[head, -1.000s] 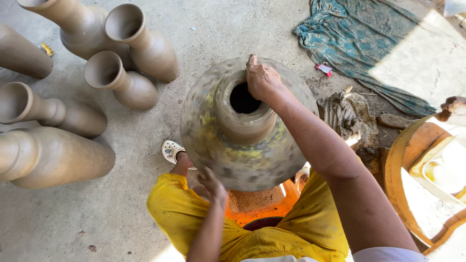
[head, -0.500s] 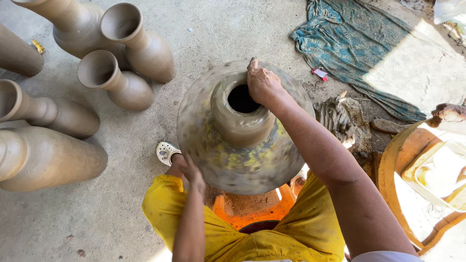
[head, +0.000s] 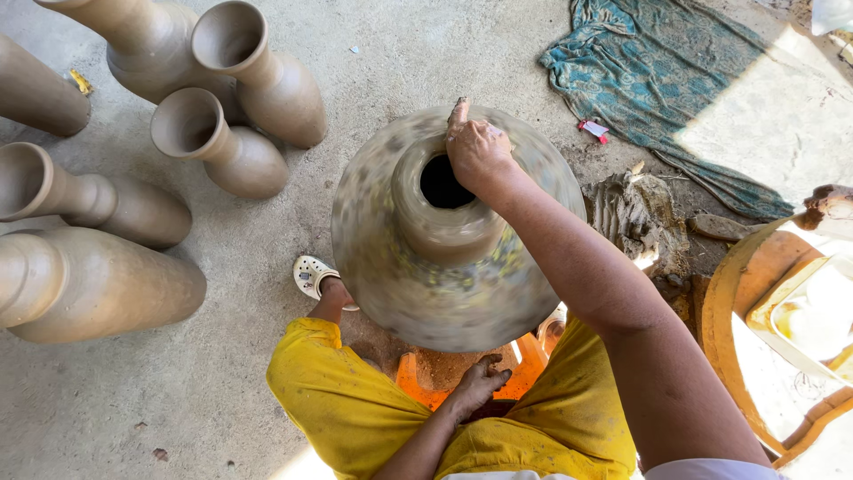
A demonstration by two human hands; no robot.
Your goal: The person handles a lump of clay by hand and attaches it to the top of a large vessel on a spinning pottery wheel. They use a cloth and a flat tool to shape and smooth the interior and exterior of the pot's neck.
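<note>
Vessel: a large round grey-brown wet clay pot (head: 453, 240) with a short neck and dark mouth sits between the person's knees, above an orange stand (head: 524, 360); its surface is motion-blurred, so it appears to be spinning.
Right hand: the right hand (head: 475, 149) lies on the far rim of the neck, fingers pressed flat on the clay, gripping nothing.
Left hand: the left hand (head: 478, 384) rests low under the pot's belly, fingers loosely spread by the stand; whether it touches the pot I cannot tell.
Doing it well: steady, even pressure at the rim, with the forearm braced, should keep the neck true; a jerk would likely throw it off-centre.
Surroundings: finished long-necked clay vases (head: 240, 84) lie well apart on the concrete floor (head: 391, 53); a teal patterned cloth (head: 657, 80) lies beyond.
</note>
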